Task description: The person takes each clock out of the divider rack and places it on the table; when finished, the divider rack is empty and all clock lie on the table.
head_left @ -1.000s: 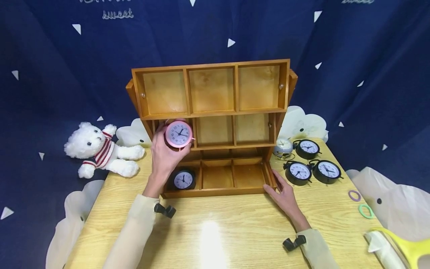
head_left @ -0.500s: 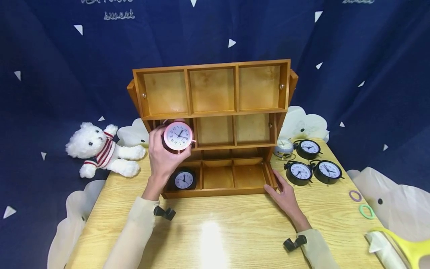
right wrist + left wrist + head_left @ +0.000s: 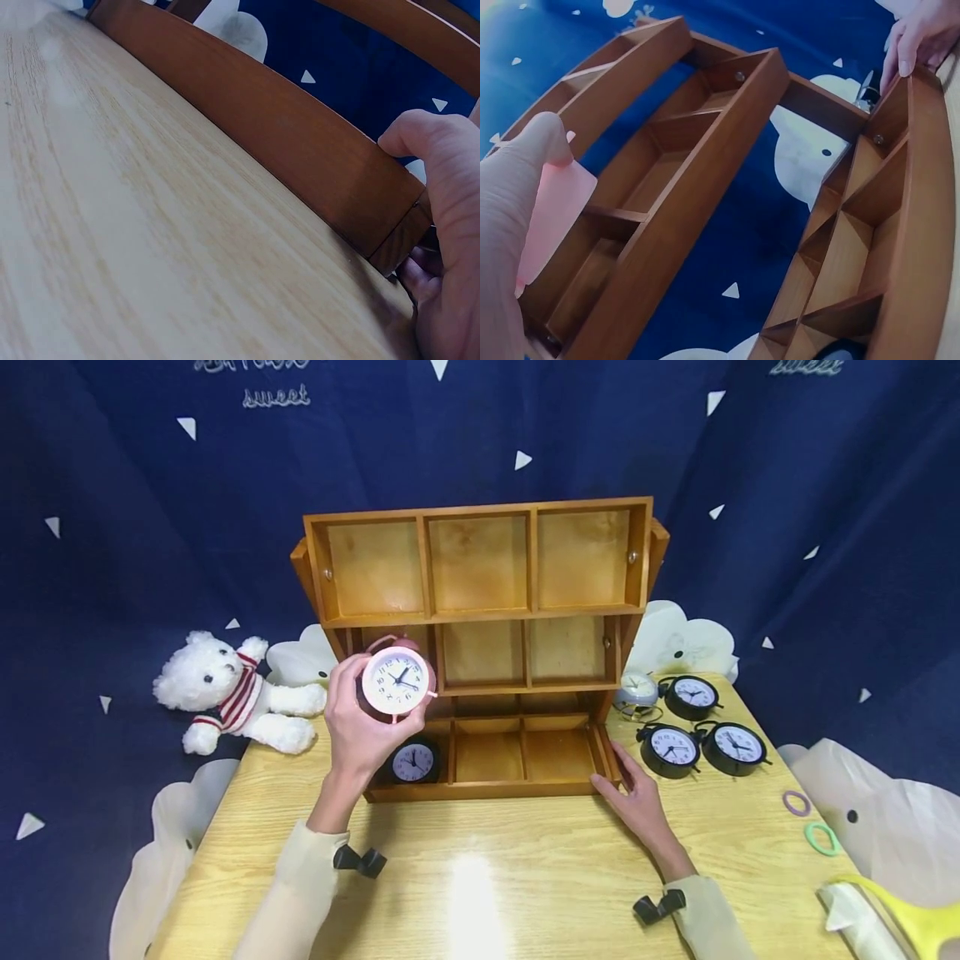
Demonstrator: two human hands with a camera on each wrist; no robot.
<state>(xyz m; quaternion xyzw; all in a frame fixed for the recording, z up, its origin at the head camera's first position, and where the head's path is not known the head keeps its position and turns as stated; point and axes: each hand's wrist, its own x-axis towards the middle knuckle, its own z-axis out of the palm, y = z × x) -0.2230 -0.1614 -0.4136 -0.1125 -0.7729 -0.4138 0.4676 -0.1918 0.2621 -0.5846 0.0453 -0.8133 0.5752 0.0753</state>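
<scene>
My left hand [image 3: 358, 720] grips a pink alarm clock [image 3: 395, 682] by its sides, face toward me, in front of the middle tier's left compartment. In the left wrist view the thumb lies along the clock's pink body [image 3: 561, 206]. The three-tier wooden shelf [image 3: 487, 790] stands on the table, each tier split into compartments. A black alarm clock [image 3: 414, 762] sits in the bottom left one, partly behind my left hand. My right hand [image 3: 637, 803] holds the bottom tier's front right corner, thumb over the top edge [image 3: 409, 131] and fingers curled at the side.
Several black alarm clocks [image 3: 670, 748] and a pale grey one [image 3: 637, 690] stand right of the shelf. Purple [image 3: 797, 803] and green rings [image 3: 822, 839], a white roll [image 3: 862, 917] and a yellow handle-like object [image 3: 918, 918] lie along the right edge. A white teddy bear [image 3: 232, 693] sits left.
My left hand has drawn the pink clock slightly toward me and downward, away from the middle tier's left compartment. The right hand has stayed at the shelf corner.
</scene>
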